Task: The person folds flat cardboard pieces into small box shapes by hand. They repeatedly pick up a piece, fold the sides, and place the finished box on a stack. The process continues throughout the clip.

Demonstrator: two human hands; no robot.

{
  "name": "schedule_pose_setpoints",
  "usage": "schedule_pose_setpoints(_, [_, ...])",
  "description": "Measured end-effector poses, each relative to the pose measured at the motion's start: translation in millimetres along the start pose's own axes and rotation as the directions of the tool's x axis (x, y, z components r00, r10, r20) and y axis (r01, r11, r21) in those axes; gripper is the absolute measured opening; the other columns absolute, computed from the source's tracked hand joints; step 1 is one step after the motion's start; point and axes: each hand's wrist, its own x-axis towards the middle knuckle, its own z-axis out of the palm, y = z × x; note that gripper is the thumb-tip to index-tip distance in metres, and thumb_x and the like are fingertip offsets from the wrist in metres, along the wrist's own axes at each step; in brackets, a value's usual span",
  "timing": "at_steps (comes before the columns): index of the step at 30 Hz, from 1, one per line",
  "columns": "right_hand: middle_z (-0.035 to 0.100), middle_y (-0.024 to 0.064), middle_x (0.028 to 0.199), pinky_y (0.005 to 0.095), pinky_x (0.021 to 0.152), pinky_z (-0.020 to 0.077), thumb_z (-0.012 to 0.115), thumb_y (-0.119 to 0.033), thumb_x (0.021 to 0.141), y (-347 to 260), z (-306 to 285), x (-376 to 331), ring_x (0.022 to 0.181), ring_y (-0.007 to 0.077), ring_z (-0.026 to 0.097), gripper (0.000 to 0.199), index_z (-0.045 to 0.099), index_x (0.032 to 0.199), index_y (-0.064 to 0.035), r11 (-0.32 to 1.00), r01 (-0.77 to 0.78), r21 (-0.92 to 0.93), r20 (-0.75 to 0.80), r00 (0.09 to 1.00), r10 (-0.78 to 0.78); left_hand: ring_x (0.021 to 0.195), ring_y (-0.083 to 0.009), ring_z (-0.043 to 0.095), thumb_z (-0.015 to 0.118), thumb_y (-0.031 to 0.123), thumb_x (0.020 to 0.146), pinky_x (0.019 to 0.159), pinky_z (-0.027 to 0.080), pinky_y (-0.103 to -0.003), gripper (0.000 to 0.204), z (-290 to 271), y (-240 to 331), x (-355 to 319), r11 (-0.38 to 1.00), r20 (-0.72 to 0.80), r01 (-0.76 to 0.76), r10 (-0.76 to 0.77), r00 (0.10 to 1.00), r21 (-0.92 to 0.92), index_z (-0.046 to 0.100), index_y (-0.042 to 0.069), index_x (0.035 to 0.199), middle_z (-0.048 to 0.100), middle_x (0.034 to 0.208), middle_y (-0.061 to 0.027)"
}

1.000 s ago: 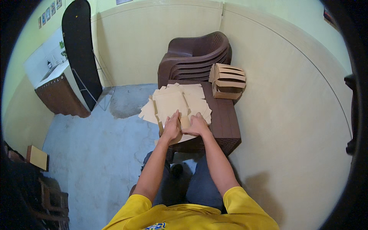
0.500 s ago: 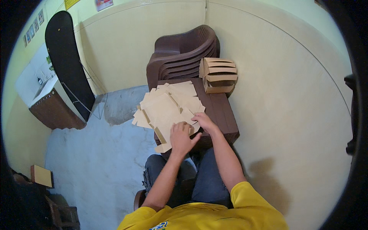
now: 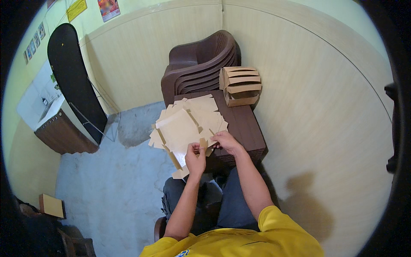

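Our left hand (image 3: 196,159), mostly closed, pinches a small flap (image 3: 203,142) at the near right edge of the partly folded cardboard piece (image 3: 177,128), while our right hand (image 3: 227,142), thumb and fingers drawn together, sits just beside it (whether it grips anything, we cannot tell). That piece lies across a fanned pile of flat cardboard (image 3: 207,103) on the brown table (image 3: 246,124), and beyond we see folded cardboard boxes (image 3: 242,102) and stacked brown chairs (image 3: 192,66).

The head camera looked down and forward through a fisheye lens from above the yellow shirt (image 3: 239,243), taking in the nearby worktop (image 3: 244,128) and the walls (image 3: 308,103) beyond.
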Motion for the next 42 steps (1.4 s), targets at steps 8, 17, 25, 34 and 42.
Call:
schedule_pose_setpoints(8, [0.068, 0.0005, 0.080, 0.0249, 0.061, 0.0485, 0.080, -0.020, 0.101, -3, 45, -44, 0.069, 0.0096, 0.062, 0.015, 0.076, 0.095, -0.0060, 0.938, 0.039, 0.344, -0.138, 0.990, 0.010, 0.089, -0.0212, 0.079, 0.081, 0.011, 0.095, 0.083, 0.062, -0.035, 0.020, -3, -5, 11, 0.987, 0.125, 0.160, -0.160, 0.979, 0.011, 0.081, 0.002, 0.112, 0.083, 0.098, -0.0127])
schedule_pose_setpoints(17, [0.072, 0.0020, 0.080, 0.0276, 0.064, 0.0514, 0.076, -0.015, 0.104, 3, 79, -58, 0.069, 0.0094, 0.062, 0.020, 0.082, 0.100, 0.0044, 0.968, 0.211, 0.136, -0.392, 0.909, -0.143, 0.094, -0.0188, 0.079, 0.078, 0.005, 0.099, 0.086, 0.062, -0.033, 0.024, -5, -9, 6, 0.986, 0.166, 0.158, -0.146, 0.975, -0.061, 0.079, -0.002, 0.122, 0.083, 0.103, -0.0134])
schedule_pose_setpoints(25, [0.075, 0.0047, 0.082, 0.0273, 0.064, 0.0527, 0.084, -0.012, 0.097, 5, 88, -64, 0.071, 0.0095, 0.066, 0.019, 0.082, 0.102, 0.0061, 0.990, 0.141, 0.020, -0.482, 0.869, -0.114, 0.096, -0.0186, 0.076, 0.071, 0.001, 0.104, 0.088, 0.061, -0.034, 0.020, -5, -24, 3, 0.921, 0.282, 0.332, -0.270, 0.921, -0.202, 0.074, -0.004, 0.123, 0.080, 0.107, -0.0122])
schedule_pose_setpoints(34, [0.079, 0.0100, 0.086, 0.0321, 0.072, 0.0587, 0.089, -0.009, 0.087, 9, 90, -65, 0.078, 0.0155, 0.074, 0.018, 0.076, 0.092, 0.0023, 0.972, 0.234, -0.022, -0.595, 0.778, -0.201, 0.098, -0.0150, 0.071, 0.072, -0.002, 0.100, 0.087, 0.058, -0.029, 0.028, -15, -21, -6, 0.882, 0.367, 0.390, -0.281, 0.887, -0.265, 0.069, -0.002, 0.128, 0.075, 0.112, -0.0079])
schedule_pose_setpoints(42, [0.080, 0.0109, 0.089, 0.0338, 0.076, 0.0597, 0.088, -0.008, 0.088, 18, 98, -61, 0.082, 0.0173, 0.076, 0.019, 0.077, 0.100, 0.0008, 0.952, 0.307, 0.011, -0.666, 0.712, -0.222, 0.088, -0.0108, 0.067, 0.070, 0.000, 0.102, 0.081, 0.057, -0.025, 0.022, -14, -19, -19, 0.867, 0.328, 0.284, -0.151, 0.933, -0.410, 0.067, 0.002, 0.124, 0.072, 0.105, -0.0040])
